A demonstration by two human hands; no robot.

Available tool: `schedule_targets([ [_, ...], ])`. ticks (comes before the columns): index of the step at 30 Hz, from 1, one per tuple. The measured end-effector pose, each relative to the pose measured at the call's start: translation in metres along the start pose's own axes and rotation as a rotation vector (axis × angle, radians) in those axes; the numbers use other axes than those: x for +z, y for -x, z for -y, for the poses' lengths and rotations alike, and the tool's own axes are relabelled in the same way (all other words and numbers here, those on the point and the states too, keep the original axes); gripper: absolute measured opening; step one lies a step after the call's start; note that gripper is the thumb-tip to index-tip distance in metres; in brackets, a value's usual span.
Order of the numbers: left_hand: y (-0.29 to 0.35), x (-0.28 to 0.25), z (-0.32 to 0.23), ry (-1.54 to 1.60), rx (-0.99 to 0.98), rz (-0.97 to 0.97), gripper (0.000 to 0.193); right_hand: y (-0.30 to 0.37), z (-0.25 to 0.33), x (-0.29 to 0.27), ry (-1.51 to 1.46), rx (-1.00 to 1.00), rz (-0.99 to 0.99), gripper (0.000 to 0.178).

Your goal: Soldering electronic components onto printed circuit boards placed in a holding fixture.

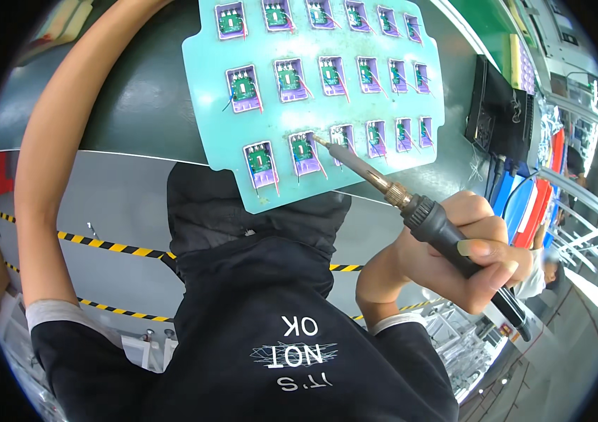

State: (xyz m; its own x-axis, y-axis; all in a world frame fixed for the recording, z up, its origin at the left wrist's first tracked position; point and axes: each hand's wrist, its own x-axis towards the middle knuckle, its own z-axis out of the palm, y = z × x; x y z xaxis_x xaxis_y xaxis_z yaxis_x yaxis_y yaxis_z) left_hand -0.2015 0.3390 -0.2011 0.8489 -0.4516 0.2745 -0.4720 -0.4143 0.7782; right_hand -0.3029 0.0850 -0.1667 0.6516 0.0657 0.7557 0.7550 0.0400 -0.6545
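Note:
My right hand [464, 257] is closed round the dark handle of a soldering iron [422, 214]. The iron slants up to the left. Its tip reaches the top edge of a small green circuit board [302, 149] in a purple housing, in the nearest row; whether it touches cannot be made out. That board is one of several, with red and dark wires, set in rows in a light teal tray [218, 130]. My left forearm [67, 119] rises past the tray's left side, and the hand lies beyond the top edge of the view.
The tray rests on a dark green work table [151, 91], its near side jutting over the table edge. A black box-shaped device [499, 105] stands at the right. Blue and red bins [524, 204] are beyond it. Yellow-black tape [112, 245] marks the grey floor.

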Motion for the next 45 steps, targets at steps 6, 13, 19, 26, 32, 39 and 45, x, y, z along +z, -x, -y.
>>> schedule_targets([
  [6,0.0,-0.001,-0.002,-0.062,0.011,-0.02,0.023,-0.003,0.0,0.001,-0.11,0.006,0.087,0.025],
  [13,-0.005,0.0,0.0,-0.09,0.002,-0.014,0.022,-0.011,-0.005,0.007,-0.113,-0.015,0.035,0.024],
  [19,-0.006,-0.004,-0.004,-0.124,-0.023,-0.016,0.023,-0.016,-0.013,0.009,-0.13,-0.051,0.109,0.021],
  [26,-0.011,-0.004,-0.008,-0.108,-0.029,-0.008,0.02,-0.027,-0.022,-0.007,-0.06,-0.056,0.023,0.019],
  [32,-0.014,-0.001,-0.002,-0.093,-0.061,-0.005,0.018,-0.033,-0.041,-0.041,-0.112,-0.08,-0.08,0.015],
  [39,-0.011,0.008,0.014,-0.166,-0.087,0.017,0.025,-0.048,-0.063,-0.067,-0.005,-0.096,-0.331,0.019],
  [45,-0.014,0.002,0.009,-0.221,-0.153,0.135,0.022,-0.054,-0.069,-0.085,0.215,-0.049,-0.46,0.026],
])
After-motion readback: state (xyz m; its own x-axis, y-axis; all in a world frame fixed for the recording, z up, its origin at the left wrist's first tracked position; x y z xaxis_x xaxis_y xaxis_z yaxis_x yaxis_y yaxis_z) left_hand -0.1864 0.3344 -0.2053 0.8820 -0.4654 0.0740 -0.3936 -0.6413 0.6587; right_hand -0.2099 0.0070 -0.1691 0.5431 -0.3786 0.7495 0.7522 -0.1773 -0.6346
